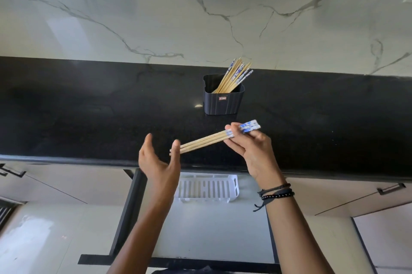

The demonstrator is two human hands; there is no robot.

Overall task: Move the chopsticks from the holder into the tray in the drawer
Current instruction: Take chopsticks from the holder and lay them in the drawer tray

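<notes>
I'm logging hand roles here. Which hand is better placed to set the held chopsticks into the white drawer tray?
Right. The right hand pinches the chopstick bundle at its blue ends, near the white tray; the left hand is open, only touching the tips.

Tray (pixel 214 189): left end hidden behind left forearm (pixel 156 198), far edge under table (pixel 89 106) lip; holder (pixel 223 106) label too small to read.

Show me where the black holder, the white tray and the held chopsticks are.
black holder (pixel 223 104), head view, front wall.
white tray (pixel 208 189), head view, slatted floor.
held chopsticks (pixel 205 141), head view, bare wooden middle.
</notes>
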